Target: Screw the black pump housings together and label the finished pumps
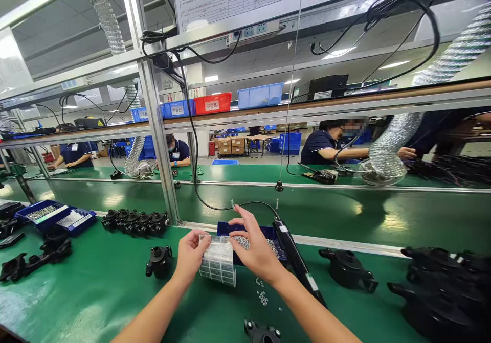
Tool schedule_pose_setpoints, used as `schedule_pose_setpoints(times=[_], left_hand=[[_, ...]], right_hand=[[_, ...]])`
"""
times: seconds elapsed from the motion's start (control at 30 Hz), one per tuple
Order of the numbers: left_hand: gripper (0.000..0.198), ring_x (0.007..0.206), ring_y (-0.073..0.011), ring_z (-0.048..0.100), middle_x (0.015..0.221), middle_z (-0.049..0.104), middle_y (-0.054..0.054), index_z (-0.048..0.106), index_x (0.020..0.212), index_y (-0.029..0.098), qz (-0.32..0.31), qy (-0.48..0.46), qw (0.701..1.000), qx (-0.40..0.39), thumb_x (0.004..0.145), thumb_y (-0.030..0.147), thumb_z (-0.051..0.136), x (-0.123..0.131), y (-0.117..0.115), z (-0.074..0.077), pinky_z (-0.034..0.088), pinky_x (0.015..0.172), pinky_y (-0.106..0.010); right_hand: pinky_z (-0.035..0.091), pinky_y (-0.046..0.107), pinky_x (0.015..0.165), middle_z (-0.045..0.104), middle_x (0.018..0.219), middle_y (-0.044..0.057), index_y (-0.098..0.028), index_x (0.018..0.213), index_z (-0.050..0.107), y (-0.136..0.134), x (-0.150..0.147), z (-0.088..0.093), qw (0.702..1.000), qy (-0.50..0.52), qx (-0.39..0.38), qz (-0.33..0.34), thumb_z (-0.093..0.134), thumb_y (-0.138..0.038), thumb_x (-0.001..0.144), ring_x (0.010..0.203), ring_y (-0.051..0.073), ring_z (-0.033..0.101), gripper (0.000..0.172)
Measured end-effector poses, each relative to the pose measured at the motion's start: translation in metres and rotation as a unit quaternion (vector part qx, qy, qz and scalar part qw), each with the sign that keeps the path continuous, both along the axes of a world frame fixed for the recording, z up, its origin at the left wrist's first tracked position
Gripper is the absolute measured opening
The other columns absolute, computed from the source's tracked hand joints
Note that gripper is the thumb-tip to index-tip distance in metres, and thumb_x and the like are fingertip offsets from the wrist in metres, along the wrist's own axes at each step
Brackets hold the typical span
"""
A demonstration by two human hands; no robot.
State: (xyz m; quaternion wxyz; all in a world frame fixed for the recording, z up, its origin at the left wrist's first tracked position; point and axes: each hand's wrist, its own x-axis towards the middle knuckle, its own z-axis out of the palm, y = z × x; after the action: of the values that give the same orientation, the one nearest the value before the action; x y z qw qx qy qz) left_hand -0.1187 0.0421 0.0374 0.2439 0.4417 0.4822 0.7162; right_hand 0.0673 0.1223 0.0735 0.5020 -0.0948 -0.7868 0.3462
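Two bare hands meet over a glossy green tabletop point(126, 281), and I follow them from far away through the head camera. The left hand point(193, 253) is pinching, with the thumb on top, the upper left edge of a translucent white sheet of small rectangular labels point(217, 261). I believe it is held by this edge so that its face is left free; the lower part bends down in a curve. The right hand point(253, 243) is at the sheet's upper right corner, its upper fingers spread; whether the thumb and forefinger pinch this corner, I cannot tell.

Just behind the right hand is a dark blue plastic tray point(223, 228) with small shiny metal parts, probably put there for easy reach. A black stick-shaped electric tool point(299, 261) with a cable lies slanted at its right end, perhaps for the same reason.

The right hand covers part of the tray. A small clear piece point(232, 205) shows near one right fingertip, but I cannot make out whether it touches. The print on the labels is unreadable. One black plastic part point(263, 333) is cut off by the bottom edge.
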Motion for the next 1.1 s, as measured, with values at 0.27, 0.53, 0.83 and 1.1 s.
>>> schedule_pose_setpoints(times=[0.27,0.53,0.83,1.1], left_hand=[[0.044,0.063,-0.0131,0.056,0.068,0.067,-0.001,0.07,0.078,0.015,0.01,-0.007,1.0,-0.003,0.076,0.057,0.084,0.0,0.0,-0.005,0.045,0.061,-0.023],[0.045,0.06,-0.0129,0.058,0.068,0.069,-0.002,0.073,0.078,0.014,0.004,-0.002,1.0,0.002,0.073,0.057,0.086,0.002,-0.002,-0.004,0.045,0.058,-0.022],[0.043,0.077,-0.018,0.068,0.086,0.076,-0.007,0.073,0.097,0.016,0.016,0.025,0.999,0.031,0.081,0.056,0.08,0.006,-0.003,-0.002,0.055,0.07,-0.026],[0.023,0.089,-0.0225,0.07,0.109,0.072,-0.012,0.077,0.091,0.02,0.058,0.146,0.986,0.046,0.09,0.042,0.071,0.007,-0.005,-0.007,0.058,0.07,-0.03]], right_hand=[[0.065,0.041,0.089,0.038,0.155,0.013,-0.036,0.157,0.028,-0.007,-0.002,0.007,0.994,0.035,-0.089,0.044,0.063,-0.019,0.092,0.114,0.022,0.064,0.076],[0.054,0.053,0.107,0.039,0.151,0.014,-0.035,0.159,0.028,-0.003,-0.003,-0.005,0.999,-0.035,-0.014,0.008,0.059,-0.014,0.091,0.096,0.019,0.072,0.077],[0.031,0.06,0.124,0.06,0.127,0.012,-0.028,0.161,0.026,-0.004,-0.002,-0.002,0.994,-0.055,0.068,-0.063,0.057,-0.013,0.092,0.138,0.031,0.054,0.077],[0.037,0.058,0.122,0.065,0.116,0.009,-0.03,0.158,0.032,-0.015,-0.007,-0.002,0.994,-0.031,0.094,-0.036,0.056,-0.016,0.096,0.133,0.03,0.059,0.068]])
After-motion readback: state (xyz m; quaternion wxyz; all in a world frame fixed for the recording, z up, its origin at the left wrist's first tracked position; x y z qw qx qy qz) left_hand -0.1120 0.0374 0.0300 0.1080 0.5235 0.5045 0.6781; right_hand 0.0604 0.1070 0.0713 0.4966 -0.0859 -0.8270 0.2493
